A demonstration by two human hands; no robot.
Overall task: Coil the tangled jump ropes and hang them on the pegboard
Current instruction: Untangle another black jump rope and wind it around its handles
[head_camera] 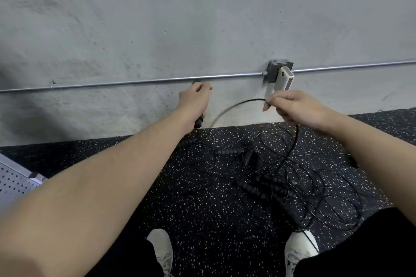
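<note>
The left hand (195, 96) grips a black handle (199, 122); the right hand (295, 105) pinches the thin cord (238, 104) arcing between them. Just below the right hand, the rope tangle (274, 177) lies on the floor (202, 204). Pulling the cord up hard could tighten the knots, or drag the beaded rope (252, 189) along

Two hands are out front, the left hand (194, 99) and the right hand (297, 108), and two white shoes show below, one (162, 248) on the left and one (299, 246) on the right. One tangle of ropes (276, 177) lies on the floor, too knotted to count, with at least one beaded rope (249, 189) and one thin cord (238, 105). On the wall I count one pipe (135, 82), one box (275, 69) and one white plug (286, 80), plus one pegboard (13, 182) at the left edge
</note>
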